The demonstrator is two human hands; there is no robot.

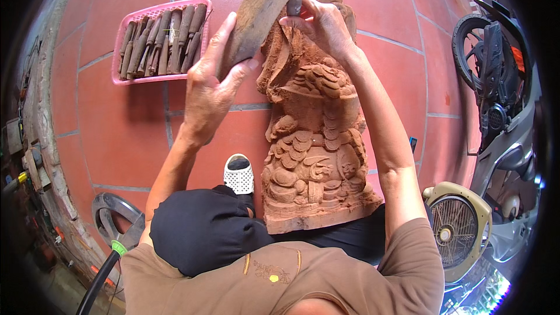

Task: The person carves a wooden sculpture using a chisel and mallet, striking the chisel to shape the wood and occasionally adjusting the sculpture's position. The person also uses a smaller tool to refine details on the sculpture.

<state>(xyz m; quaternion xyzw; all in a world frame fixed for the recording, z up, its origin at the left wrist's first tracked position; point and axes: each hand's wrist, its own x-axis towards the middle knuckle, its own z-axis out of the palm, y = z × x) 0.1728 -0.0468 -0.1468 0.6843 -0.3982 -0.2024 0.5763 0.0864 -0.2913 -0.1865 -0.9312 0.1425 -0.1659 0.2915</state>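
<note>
Reddish wood carving [315, 140] on lap; left hand [210, 90] grips mallet [262, 6], right hand [318, 26] chisel [294, 4]

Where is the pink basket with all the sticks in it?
In the head view, the pink basket sits on the red tiled floor at upper left, just left of the left hand holding the wooden mallet.

Left hand [211, 84] grips wooden mallet [263, 6] — right hand [318, 23] holds chisel [295, 4] against reddish wood carving [315, 140]; pink tray [125, 35] of chisels nearby.
</note>
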